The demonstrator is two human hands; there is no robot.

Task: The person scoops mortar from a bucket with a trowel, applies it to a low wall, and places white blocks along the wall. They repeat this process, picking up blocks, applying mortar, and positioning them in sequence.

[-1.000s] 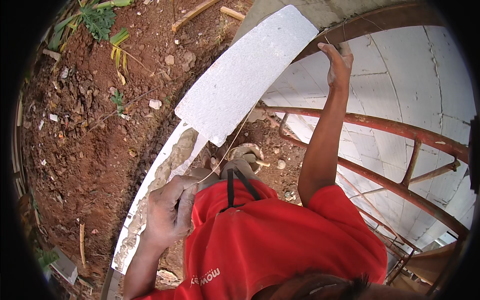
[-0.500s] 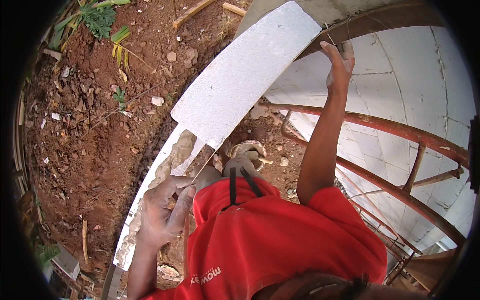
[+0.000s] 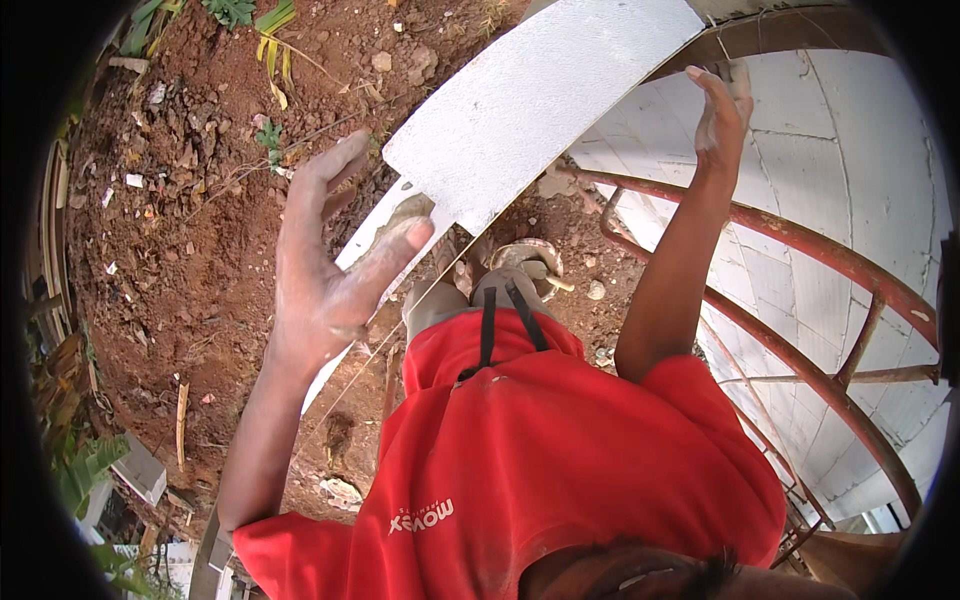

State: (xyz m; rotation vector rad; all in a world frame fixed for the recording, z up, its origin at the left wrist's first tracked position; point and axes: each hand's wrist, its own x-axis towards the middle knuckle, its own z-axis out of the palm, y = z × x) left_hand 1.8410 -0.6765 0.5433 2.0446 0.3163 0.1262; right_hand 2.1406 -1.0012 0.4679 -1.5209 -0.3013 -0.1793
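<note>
A large white block point(image 3: 540, 110) lies on top of a narrow white wall, its near end beside a bare stretch of wall carrying grey mortar point(image 3: 408, 212). Dusty and spread wide, my left hand point(image 3: 325, 280) hovers over this lower stretch, thumb and fingers apart with nothing between them. A thin string point(image 3: 400, 325) passes beneath that side and follows the block's right edge. By the block's far right corner is my right hand point(image 3: 725, 110), fingers raised and parted; part of its fingers blends into the dark beam behind.
Red rusty scaffold pipes point(image 3: 790, 225) curve across the right, before a white block wall point(image 3: 800, 130). Below the block stands a round bucket point(image 3: 530, 262) with a stick-like handle. Reddish soil with rubble point(image 3: 190, 270) spreads to the left.
My left hand has let go of the string and opened, moving up toward the block's near end. My right hand stays by the far corner. The whole view has shifted slightly.
</note>
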